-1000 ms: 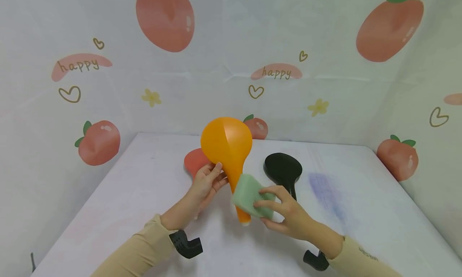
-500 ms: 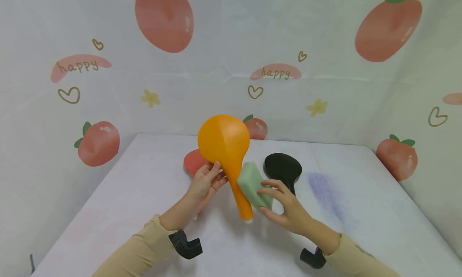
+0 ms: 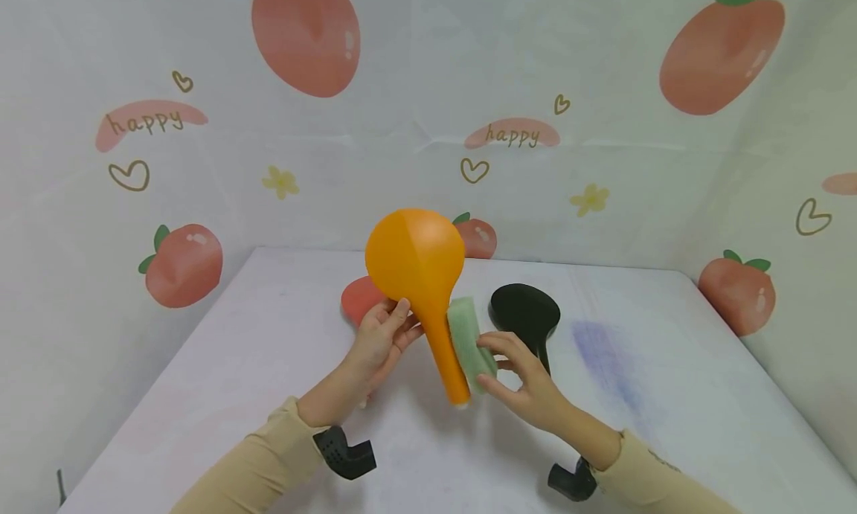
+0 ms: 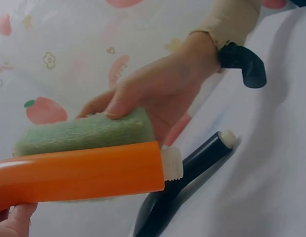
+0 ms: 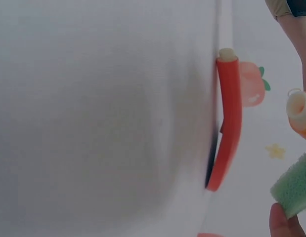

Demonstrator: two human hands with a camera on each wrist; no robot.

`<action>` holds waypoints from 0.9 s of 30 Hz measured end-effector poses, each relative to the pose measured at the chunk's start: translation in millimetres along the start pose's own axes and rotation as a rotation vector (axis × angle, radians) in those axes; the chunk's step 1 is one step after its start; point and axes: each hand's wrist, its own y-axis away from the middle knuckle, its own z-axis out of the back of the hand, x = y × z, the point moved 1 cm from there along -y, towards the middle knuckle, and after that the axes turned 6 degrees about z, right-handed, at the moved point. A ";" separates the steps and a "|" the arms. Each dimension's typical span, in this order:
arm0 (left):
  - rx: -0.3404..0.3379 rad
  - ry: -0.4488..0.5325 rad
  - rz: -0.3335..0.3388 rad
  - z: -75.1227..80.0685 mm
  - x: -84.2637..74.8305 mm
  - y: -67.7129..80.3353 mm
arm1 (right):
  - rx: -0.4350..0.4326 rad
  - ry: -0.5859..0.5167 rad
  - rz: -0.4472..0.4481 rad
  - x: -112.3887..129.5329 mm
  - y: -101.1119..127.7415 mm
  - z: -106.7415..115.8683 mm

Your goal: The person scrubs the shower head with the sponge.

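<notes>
Left hand [image 3: 382, 339] holds the orange shower head [image 3: 418, 265] upright in a closed grip above the table [image 3: 268, 350]; right hand [image 3: 518, 376], at 3 o'clock, pinches the green sponge [image 3: 469, 339] against its handle. Backdrop [image 3: 154, 120] reads "happy".

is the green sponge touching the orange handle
Touching: the left wrist view shows the sponge lying flush along the orange handle, no gap between them.

The head camera looks down over both hands; each wrist camera sits close, sharing the green sponge [image 3: 470, 343] and orange handle [image 4: 88, 173].
</notes>
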 end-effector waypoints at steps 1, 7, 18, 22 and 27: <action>-0.009 0.011 -0.008 -0.4 -1.3 0.1 | 0.014 -0.018 -0.019 -0.4 1.9 -0.1; -0.048 0.077 -0.056 -5.1 -9.7 3.1 | 0.097 -0.190 -0.186 -2.9 12.8 -0.5; -0.042 0.139 -0.129 -10.4 -14.2 7.2 | 0.138 -0.713 -0.502 -1.3 13.0 -8.9; -0.048 0.142 -0.154 -11.9 -15.0 8.6 | 0.141 -0.868 -0.572 0.2 10.2 -11.0; -0.099 0.132 -0.170 -14.1 -16.9 11.3 | 0.070 -0.763 -0.520 1.4 11.1 -9.7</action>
